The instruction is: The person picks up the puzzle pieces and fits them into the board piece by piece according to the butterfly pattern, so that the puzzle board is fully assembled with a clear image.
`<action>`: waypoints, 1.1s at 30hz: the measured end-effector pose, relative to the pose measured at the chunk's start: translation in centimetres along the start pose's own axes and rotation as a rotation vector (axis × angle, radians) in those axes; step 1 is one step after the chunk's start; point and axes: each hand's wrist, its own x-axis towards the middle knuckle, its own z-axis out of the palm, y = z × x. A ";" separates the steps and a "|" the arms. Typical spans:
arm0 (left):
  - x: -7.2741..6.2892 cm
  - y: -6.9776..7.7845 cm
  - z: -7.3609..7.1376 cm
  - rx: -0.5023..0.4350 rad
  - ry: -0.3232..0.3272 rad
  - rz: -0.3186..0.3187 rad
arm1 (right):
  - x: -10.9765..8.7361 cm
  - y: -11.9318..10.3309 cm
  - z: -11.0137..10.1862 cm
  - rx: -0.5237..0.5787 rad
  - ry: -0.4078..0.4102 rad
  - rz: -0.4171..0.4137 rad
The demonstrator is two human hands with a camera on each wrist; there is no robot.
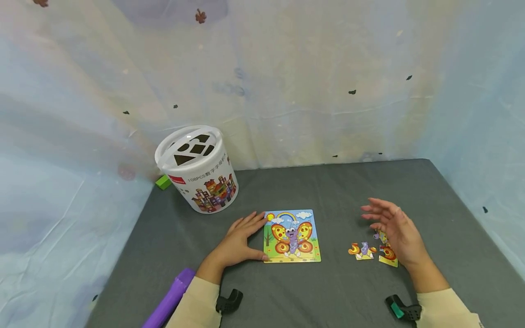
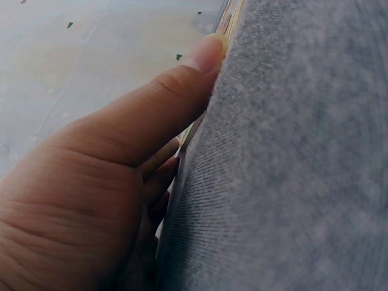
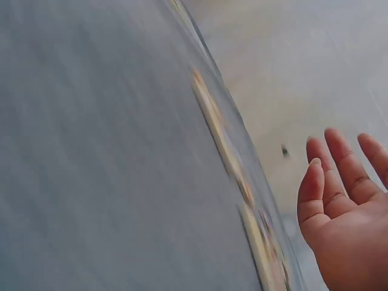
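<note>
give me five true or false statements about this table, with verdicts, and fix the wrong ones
1. The left hand touches the butterfly puzzle board. True.
2. The right hand is gripping something. False: it holds nothing and is beside loose puzzle pieces.
3. The white 108PCS bucket stands uncovered. False: a white lid with shaped holes is on it.
4. A green block lies by the bucket. True.
5. The purple tube lies right of the board in the head view. False: it lies to the left, by the left sleeve.
</note>
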 end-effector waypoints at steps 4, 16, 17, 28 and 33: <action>0.0 0.2 -0.1 -0.006 -0.001 0.001 | -0.6 -0.4 -2.5 0.016 0.068 -0.002; 0.1 -0.1 0.1 -0.019 0.002 0.012 | -2.5 -0.9 -7.4 -0.236 0.104 0.189; 0.0 -0.1 0.1 -0.021 0.002 0.013 | -2.6 -0.9 -7.4 -0.290 0.089 0.215; 0.1 -0.2 0.1 -0.004 -0.006 -0.005 | -2.8 -1.5 -7.5 -0.637 -0.110 0.403; 0.1 -0.2 0.2 -0.014 -0.001 0.006 | -2.8 -1.9 -7.7 -0.774 -0.205 0.406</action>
